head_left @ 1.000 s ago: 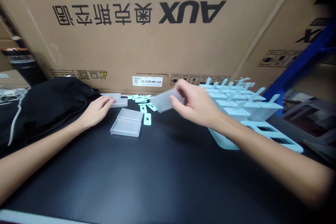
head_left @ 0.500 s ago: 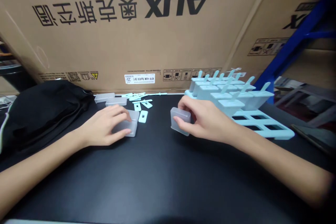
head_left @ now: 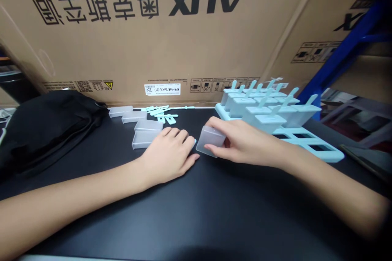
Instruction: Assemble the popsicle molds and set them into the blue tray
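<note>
My right hand is closed around a translucent popsicle mould, holding it tilted just above the black table. Close by on its left, my left hand has its fingers curled down; a bit of a light-blue popsicle lid shows at the fingertips, the rest hidden under them. Behind that hand lie several more translucent moulds, including a near mould and a farther mould. Loose light-blue lids and sticks are heaped toward the back.
To the right stands a light-blue rack holding several lidded moulds with sticks upright. A black cloth bag lies at left. A large cardboard box walls off the back, and a blue metal frame rises at right.
My left hand has left the mould it touched and moved right, closer to my right hand, with a lid now at its fingertips. The mould in my right hand has tilted.
</note>
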`<state>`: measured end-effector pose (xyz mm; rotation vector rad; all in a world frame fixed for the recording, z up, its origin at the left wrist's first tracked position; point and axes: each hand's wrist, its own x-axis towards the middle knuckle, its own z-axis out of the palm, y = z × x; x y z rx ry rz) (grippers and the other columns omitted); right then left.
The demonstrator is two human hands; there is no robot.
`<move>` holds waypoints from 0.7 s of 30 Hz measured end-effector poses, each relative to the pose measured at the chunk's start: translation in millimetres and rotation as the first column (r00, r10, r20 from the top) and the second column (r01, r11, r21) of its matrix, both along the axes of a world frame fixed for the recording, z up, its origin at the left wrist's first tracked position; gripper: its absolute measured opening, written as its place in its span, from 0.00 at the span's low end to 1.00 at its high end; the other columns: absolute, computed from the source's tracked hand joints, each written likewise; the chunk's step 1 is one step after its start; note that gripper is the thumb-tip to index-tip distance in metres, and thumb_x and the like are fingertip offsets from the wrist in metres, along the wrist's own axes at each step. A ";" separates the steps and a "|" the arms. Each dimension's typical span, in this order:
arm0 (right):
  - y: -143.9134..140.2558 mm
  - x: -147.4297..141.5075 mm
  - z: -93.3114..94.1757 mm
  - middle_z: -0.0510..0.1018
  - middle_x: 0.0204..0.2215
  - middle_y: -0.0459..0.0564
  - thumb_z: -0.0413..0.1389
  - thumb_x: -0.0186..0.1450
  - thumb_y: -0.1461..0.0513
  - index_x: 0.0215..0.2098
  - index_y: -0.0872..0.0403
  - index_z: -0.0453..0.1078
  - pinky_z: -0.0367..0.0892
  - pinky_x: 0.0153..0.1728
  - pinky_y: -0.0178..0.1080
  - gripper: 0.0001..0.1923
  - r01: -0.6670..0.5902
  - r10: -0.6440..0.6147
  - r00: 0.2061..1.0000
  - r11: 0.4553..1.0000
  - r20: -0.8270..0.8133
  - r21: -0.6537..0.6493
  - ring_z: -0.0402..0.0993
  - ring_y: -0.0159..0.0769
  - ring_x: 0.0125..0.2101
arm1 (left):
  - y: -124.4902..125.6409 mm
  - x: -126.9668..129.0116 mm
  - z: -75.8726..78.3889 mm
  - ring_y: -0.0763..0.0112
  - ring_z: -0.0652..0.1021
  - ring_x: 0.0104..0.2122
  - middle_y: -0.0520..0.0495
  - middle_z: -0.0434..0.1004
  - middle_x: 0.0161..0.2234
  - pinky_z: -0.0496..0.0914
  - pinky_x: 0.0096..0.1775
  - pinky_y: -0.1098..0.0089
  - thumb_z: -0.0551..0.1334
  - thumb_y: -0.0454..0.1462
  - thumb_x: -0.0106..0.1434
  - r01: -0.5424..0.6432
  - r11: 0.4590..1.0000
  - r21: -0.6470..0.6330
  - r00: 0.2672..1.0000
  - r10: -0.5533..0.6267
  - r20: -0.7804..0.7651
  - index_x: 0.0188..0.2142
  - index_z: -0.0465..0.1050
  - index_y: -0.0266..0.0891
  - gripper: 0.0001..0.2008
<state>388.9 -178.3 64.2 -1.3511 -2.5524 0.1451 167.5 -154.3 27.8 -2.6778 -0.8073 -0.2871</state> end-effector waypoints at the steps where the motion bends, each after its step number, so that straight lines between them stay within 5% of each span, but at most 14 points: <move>1: 0.1 0.7 0.8 0.72 0.26 0.44 0.54 0.64 0.55 0.37 0.51 0.60 0.55 0.24 0.33 0.10 -0.010 0.010 1.000 1.000 0.000 -0.006 0.67 0.31 0.24 | 0.5 1.6 -1.1 0.57 0.73 0.38 0.42 0.72 0.38 0.68 0.42 0.58 0.50 0.46 0.71 0.003 1.000 -0.024 1.000 -0.002 0.017 0.41 0.67 0.36 0.16; 5: -1.3 3.7 3.3 0.74 0.28 0.45 0.53 0.65 0.55 0.42 0.51 0.62 0.56 0.23 0.33 0.11 -0.040 0.040 0.999 0.999 -0.010 -0.025 0.68 0.32 0.24 | 7.8 0.3 -6.6 0.59 0.72 0.39 0.44 0.71 0.38 0.69 0.39 0.61 0.52 0.41 0.69 0.031 0.985 -0.172 0.989 -0.005 0.145 0.39 0.64 0.39 0.09; 11: -5.4 6.2 5.8 0.76 0.29 0.44 0.54 0.66 0.57 0.62 0.50 0.56 0.61 0.27 0.32 0.27 -0.072 0.072 0.997 0.994 0.004 0.081 0.73 0.33 0.27 | 9.3 -5.7 -11.1 0.63 0.74 0.35 0.46 0.72 0.36 0.69 0.35 0.64 0.48 0.36 0.71 0.134 0.964 -0.229 0.971 -0.082 0.224 0.42 0.62 0.40 0.07; 17: -7.8 6.1 7.2 0.78 0.33 0.45 0.53 0.67 0.58 0.62 0.49 0.58 0.62 0.29 0.32 0.26 -0.088 0.088 0.996 0.988 0.005 0.126 0.74 0.32 0.29 | 13.0 -6.2 -11.6 0.64 0.74 0.38 0.46 0.74 0.40 0.70 0.37 0.65 0.47 0.33 0.72 0.144 0.951 -0.275 0.965 -0.074 0.251 0.45 0.65 0.41 0.10; 21: -7.7 6.8 6.3 0.79 0.33 0.46 0.53 0.67 0.58 0.63 0.51 0.58 0.62 0.28 0.32 0.27 -0.089 0.087 0.996 0.986 0.018 0.140 0.74 0.32 0.28 | 12.0 -4.9 -10.2 0.61 0.73 0.42 0.44 0.73 0.43 0.70 0.43 0.60 0.49 0.41 0.72 0.137 0.957 -0.257 0.970 -0.077 0.232 0.44 0.69 0.39 0.13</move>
